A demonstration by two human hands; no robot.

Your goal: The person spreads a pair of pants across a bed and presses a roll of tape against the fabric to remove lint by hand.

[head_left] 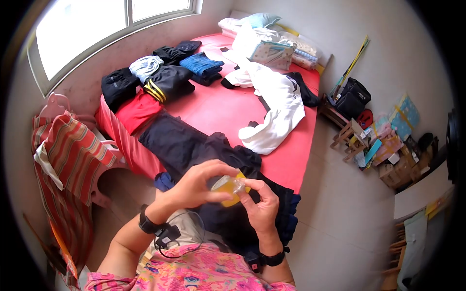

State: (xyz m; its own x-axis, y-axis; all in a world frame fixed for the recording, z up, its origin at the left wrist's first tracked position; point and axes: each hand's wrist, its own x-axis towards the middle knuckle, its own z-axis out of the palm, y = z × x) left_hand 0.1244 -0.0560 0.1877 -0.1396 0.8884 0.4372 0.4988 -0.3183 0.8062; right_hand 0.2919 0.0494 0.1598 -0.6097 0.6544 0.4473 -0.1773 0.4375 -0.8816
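Both hands are raised over dark trousers (pixel 179 140) at the bed's near edge. My left hand (pixel 201 183) curves around a small yellow object (pixel 229 190) with a clear, round part, perhaps a roll of tape. From the other side, the thumb and fingertips of my right hand (pixel 261 201) pinch a crumpled clear bit at its edge. Part of the yellow object is hidden by my fingers, and its exact kind is hard to tell. Beyond the hands a white garment (pixel 279 111) lies spread on the pink bed sheet (pixel 218 104).
Folded dark clothes (pixel 119 87), blue jeans (pixel 201 64) and a red garment (pixel 138 112) lie on the bed's left side. A striped cloth (pixel 73 150) covers a pink chair (pixel 99 199). At the right are a black bag (pixel 353 98), a wooden stool (pixel 350 139) and boxes (pixel 395 172).
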